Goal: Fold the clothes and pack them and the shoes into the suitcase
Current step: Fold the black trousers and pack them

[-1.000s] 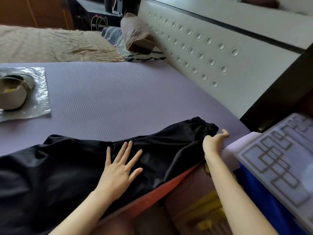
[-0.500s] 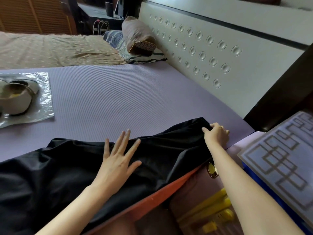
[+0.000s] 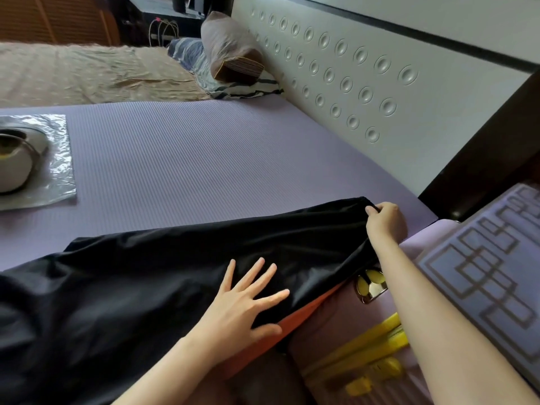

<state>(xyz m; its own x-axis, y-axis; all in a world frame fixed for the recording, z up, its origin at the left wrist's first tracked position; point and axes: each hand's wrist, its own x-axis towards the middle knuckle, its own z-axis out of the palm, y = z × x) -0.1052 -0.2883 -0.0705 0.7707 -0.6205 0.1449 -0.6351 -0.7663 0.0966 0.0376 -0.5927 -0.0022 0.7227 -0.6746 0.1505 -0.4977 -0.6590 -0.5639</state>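
Stretched long across the near edge of a ribbed lilac mat [image 3: 204, 159]: a black garment [image 3: 140, 287], slick and faintly glossy, lying in soft creases. Pressed flat near its middle with the left hand [image 3: 242, 308], fingers straight and fanned. Pinched at its narrow right end by the right hand [image 3: 385, 220], fingers curled round a bunched fold of the cloth. Under the garment's near hem, a strip of orange fabric [image 3: 304, 317]. Just beside that, at lower right, an open suitcase [image 3: 321, 328] with mauve lining and yellow webbing straps [image 3: 365, 343]. Along its right side, a lid panel [image 3: 482, 273] printed with angular interlocking lines. Far left on the mat, well apart from the garment, pale rounded shoes [image 3: 14, 168] with crinkled clear plastic [image 3: 60, 171]; lying on it or bagged in it, cannot tell. Beyond the mat, a white headboard [image 3: 350, 68] with rows of round dimples, a brownish bolster pillow [image 3: 230, 51] leaning against it, and a rumpled tan bedspread [image 3: 87, 74].
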